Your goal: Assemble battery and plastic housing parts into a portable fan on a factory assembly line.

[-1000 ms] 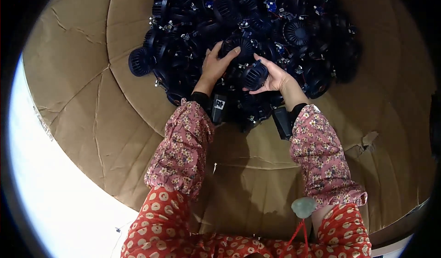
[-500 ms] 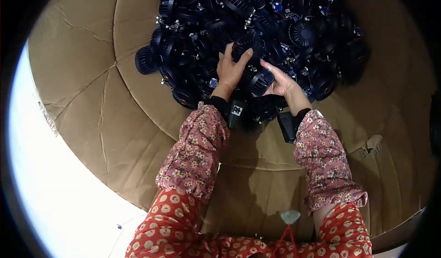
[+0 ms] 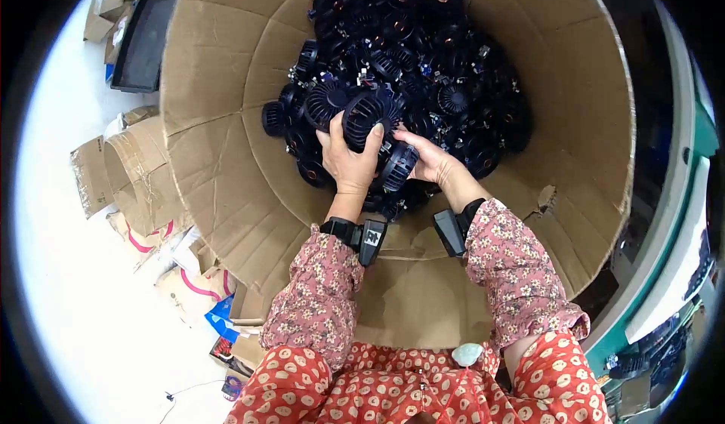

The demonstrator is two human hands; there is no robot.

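My left hand (image 3: 351,166) is closed around a black fan housing (image 3: 364,120), round with a slotted grille, its thumb on the near side. A second round black housing (image 3: 325,103) sits against the fingers of that hand; I cannot tell whether it is gripped too. My right hand (image 3: 434,161) holds another black slotted fan housing (image 3: 399,169), tilted, with its fingers partly hidden behind it. Both hands are close together over a heap of similar black fan parts (image 3: 453,99), among which small circuit boards, white connectors and thin wires show.
A large round cardboard bin (image 3: 211,160) surrounds the heap, its rim curving around my arms. Outside on the left lie a black tray (image 3: 149,39), folded cardboard (image 3: 143,167) and paper bags on a pale floor. A green-and-white edge (image 3: 642,273) runs along the right.
My left hand, spread over the heap before, now grips a fan housing. My right hand still holds one. The view has drawn back, showing the bin's rim and the floor.
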